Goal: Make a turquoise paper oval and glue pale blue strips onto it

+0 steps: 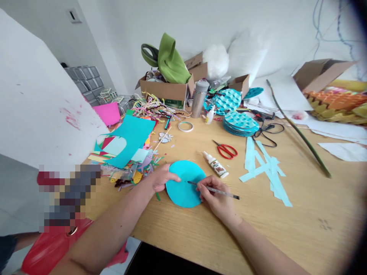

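Note:
A round disc of turquoise paper (183, 194) is held just over the near part of the wooden table. My left hand (162, 178) grips its left edge, thumb on top and fingers underneath. In my right hand (213, 193) is a slim pen (223, 192), its tip touching or very near the disc's middle, by a small dark mark. Beyond the disc lie a white glue bottle (215, 165) and red-handled scissors (226, 149). Pale blue paper strips (265, 168) are spread to the right.
Turquoise sheets (137, 133) and scraps are piled at left, near pipe cleaners (151, 103). A steel flask (200, 99), a tape roll (185, 126) and a stack of woven turquoise discs (241, 124) stand farther back. A long stick (298, 128) lies at right. A blurred-out person sits at lower left.

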Tool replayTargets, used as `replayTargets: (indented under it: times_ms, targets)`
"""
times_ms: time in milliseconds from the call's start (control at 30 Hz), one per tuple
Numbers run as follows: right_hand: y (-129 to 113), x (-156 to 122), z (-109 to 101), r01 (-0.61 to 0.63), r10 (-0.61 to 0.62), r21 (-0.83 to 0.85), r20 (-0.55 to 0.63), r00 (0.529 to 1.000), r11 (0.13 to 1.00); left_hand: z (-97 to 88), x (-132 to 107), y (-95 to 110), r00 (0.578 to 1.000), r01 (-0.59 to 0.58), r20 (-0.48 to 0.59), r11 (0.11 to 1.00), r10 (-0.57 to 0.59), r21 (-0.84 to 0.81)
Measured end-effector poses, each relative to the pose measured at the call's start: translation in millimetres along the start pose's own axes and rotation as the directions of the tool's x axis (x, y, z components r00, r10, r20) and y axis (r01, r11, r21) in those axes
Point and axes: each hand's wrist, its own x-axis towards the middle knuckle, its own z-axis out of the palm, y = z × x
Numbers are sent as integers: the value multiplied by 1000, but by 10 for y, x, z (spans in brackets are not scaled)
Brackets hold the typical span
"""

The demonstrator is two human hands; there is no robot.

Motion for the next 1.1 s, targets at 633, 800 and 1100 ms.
replayTargets:
  times_ms: [633,800,1100]
  targets:
    - [-31,0,-3,-18,18,27,14,1000,999,16,-16,-2,1000,-3,-18,1000,3,-1]
    - [-31,5,6,-12,12,14,15,1000,1000,9,-8,-8,1000,-7,-12,1000,7,-8]
    - [-6,1,2,5,-5,27,13,1000,1000,-6,3,-25,1000,-5,-14,1000,5,-16]
